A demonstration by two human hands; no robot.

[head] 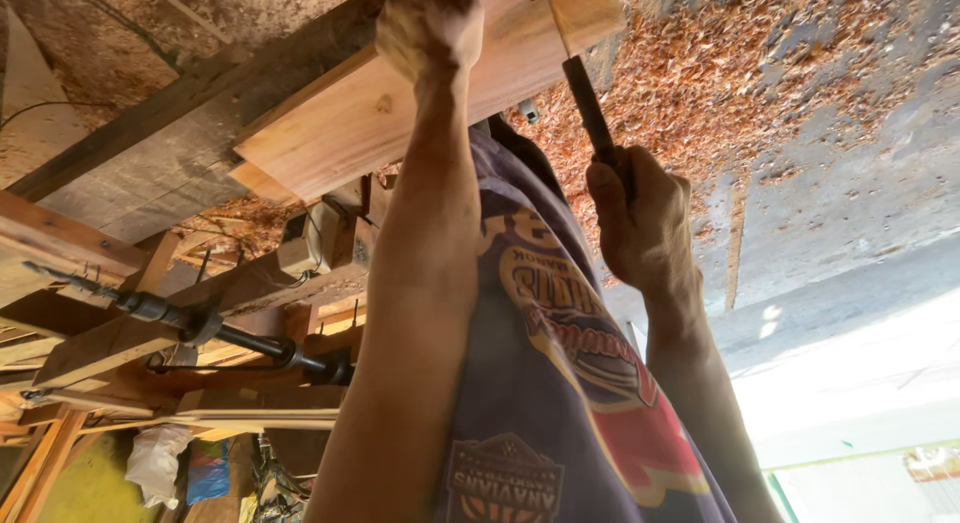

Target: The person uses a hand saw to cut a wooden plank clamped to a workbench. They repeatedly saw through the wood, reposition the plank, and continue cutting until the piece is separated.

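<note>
My left hand [430,25] reaches to the top of the view, its fingers curled over the edge of a pale wooden plank [340,123] that lies across a dark beam. My right hand [642,218] is closed around the dark handle of a tool [590,108]. The handle runs up to a light wooden block [583,8] at the plank's right end; whether the block belongs to the tool cannot be told. My printed purple shirt [560,383] fills the space between my forearms.
A dark metal bar with a screw fitting [200,321] crosses a stack of wooden frames at left. Reddish wood shavings [750,73] cover the concrete floor at upper right. A white bag [155,463] and a blue bag [207,470] sit at bottom left.
</note>
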